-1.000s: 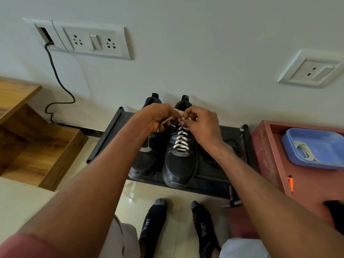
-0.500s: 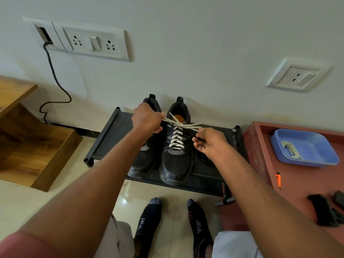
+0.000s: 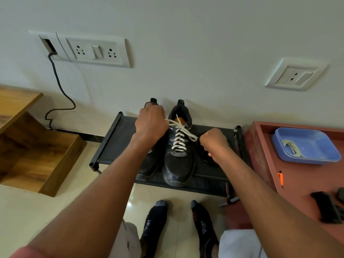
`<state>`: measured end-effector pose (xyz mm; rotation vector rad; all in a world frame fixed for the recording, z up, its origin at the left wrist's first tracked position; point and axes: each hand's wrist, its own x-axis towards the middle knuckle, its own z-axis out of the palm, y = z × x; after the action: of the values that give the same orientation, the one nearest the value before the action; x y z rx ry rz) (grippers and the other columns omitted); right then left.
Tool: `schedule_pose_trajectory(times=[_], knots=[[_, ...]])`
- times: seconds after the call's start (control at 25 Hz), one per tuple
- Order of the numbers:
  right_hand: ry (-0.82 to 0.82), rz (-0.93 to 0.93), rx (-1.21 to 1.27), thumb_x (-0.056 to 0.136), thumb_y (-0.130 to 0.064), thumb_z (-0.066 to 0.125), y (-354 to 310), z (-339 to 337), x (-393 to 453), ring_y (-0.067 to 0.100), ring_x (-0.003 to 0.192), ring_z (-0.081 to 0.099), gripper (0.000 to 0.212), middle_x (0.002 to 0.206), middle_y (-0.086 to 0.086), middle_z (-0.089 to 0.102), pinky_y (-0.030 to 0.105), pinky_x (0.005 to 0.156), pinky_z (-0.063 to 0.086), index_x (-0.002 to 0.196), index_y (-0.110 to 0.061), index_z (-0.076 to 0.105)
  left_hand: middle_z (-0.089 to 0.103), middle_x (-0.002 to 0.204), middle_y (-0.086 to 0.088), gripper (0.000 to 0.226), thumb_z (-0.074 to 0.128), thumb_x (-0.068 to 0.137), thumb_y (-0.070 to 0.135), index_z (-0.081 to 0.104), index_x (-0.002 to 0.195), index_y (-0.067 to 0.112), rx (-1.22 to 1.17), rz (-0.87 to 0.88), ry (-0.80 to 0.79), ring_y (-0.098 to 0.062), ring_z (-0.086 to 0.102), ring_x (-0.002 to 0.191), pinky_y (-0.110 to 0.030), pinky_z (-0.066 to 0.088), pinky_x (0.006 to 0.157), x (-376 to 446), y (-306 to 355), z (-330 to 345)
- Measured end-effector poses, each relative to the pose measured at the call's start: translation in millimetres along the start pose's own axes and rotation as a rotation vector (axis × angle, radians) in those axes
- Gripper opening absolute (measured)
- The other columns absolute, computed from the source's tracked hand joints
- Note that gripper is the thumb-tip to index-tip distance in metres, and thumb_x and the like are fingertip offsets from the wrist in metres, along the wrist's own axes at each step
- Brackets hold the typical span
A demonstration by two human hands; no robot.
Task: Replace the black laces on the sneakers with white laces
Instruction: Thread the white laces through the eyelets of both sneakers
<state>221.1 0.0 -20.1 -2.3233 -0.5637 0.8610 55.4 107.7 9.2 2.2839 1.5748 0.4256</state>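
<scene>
Moved apart since half a second ago: left hand (image 3: 151,123) and right hand (image 3: 214,140), each fisted on an end of white lace (image 3: 179,135) across right sneaker (image 3: 178,146) on rack (image 3: 113,138). Soft, light, limp cord; best gripped near tips.

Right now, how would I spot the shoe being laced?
Find the black rack against the wall, between the wooden shelf and the red cabinet. Two black sneakers stand on it. It is the right sneaker, the only one showing a white lace criss-crossed up its front.
</scene>
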Motion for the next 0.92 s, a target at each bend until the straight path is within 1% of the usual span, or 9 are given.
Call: schedule_pose_trajectory(times=[0.08,0.16,0.32,0.4,0.52,0.6,0.68,0.76,0.92], knots=[[0.023,-0.193,-0.187,0.095,-0.013,0.057,0.4,-8.4,-5.5,0.025,0.082,0.067,0.018,0.089,0.005,0.07,0.038,0.07,0.057,0.084,-0.017,0.071,0.059,0.115,-0.006,0.013,0.065,0.092,0.024,0.076,0.098,0.019,0.088,0.105,-0.04,-0.032,0.057,0.107,-0.048,0.053,0.088,-4.9,9.5,-2.5],[0.024,-0.259,-0.137,0.095,-0.013,0.056,-2.0,-19.2,-10.0,0.025,0.08,0.07,0.022,0.089,0.004,0.073,0.041,0.074,0.06,0.078,-0.017,0.07,0.061,0.11,-0.007,0.015,0.062,0.092,0.018,0.076,0.093,0.018,0.034,0.126,0.01,-0.032,0.058,0.104,-0.05,0.053,0.089,-7.8,23.5,-1.3],[0.116,-0.271,0.067,0.09,-0.011,0.058,5.7,-49.8,-8.4,0.023,0.079,0.072,0.021,0.084,-0.001,0.074,0.042,0.075,0.064,0.079,-0.019,0.074,0.053,0.108,-0.002,0.043,0.057,0.078,-0.012,0.074,0.101,0.02,-0.286,0.192,0.036,-0.017,0.057,0.086,-0.02,0.043,0.067,-19.6,74.0,4.5],[0.174,-0.238,0.252,0.086,-0.011,0.056,19.5,-76.3,-8.4,0.027,0.083,0.073,0.021,0.085,-0.001,0.074,0.042,0.073,0.061,0.08,-0.021,0.073,0.055,0.113,-0.003,0.053,0.054,0.076,-0.015,0.072,0.112,0.021,-0.342,0.232,-0.008,-0.016,0.056,0.09,-0.019,0.039,0.065,-25.1,106.9,13.7],[0.39,-0.214,0.339,0.087,-0.016,0.059,50.4,-125.5,-9.2,0.024,0.089,0.07,0.019,0.091,-0.004,0.076,0.04,0.077,0.055,0.088,-0.021,0.076,0.056,0.131,-0.009,0.046,0.06,0.089,0.002,0.064,0.131,0.021,-0.365,0.39,-0.165,-0.026,0.058,0.114,-0.031,0.049,0.094,-36.0,159.2,45.0],[0.568,-0.216,0.153,0.094,-0.014,0.06,75.0,-158.7,-3.4,0.024,0.093,0.067,0.019,0.099,-0.001,0.077,0.031,0.077,0.046,0.098,-0.019,0.078,0.052,0.142,-0.009,0.053,0.062,0.09,0.015,0.057,0.142,0.023,-0.323,0.541,-0.287,-0.032,0.052,0.128,-0.043,0.046,0.109,-46.9,190.0,70.2],[0.61,-0.222,-0.052,0.096,-0.009,0.058,102.7,-192.6,19.2,0.032,0.105,0.068,0.023,0.111,0.008,0.076,0.032,0.08,0.046,0.109,-0.013,0.077,0.049,0.151,-0.003,0.066,0.061,0.085,0.015,0.051,0.149,0.026,-0.217,0.699,-0.368,-0.031,0.045,0.138,-0.05,0.043,0.112,-60.3,216.6,92.1],[0.527,-0.205,-0.306,0.093,-0.007,0.06,125.6,-217.9,49.8,0.035,0.11,0.068,0.025,0.115,0.013,0.075,0.035,0.085,0.05,0.113,-0.008,0.076,0.038,0.163,0.001,0.069,0.061,0.091,0.018,0.042,0.156,0.026,-0.075,0.797,-0.402,-0.026,0.033,0.15,-0.052,0.034,0.118,-71.7,233.2,107.0],[0.276,-0.132,-0.651,0.097,-0.027,0.067,142.4,-232.2,89.7,0.029,0.086,0.068,0.022,0.088,0.009,0.071,0.036,0.071,0.052,0.093,-0.007,0.072,0.033,0.165,0.0,0.07,0.059,0.097,0.028,0.029,0.16,0.029,0.044,0.899,-0.455,-0.025,0.028,0.15,-0.055,0.023,0.12,-85.4,245.3,127.3]])
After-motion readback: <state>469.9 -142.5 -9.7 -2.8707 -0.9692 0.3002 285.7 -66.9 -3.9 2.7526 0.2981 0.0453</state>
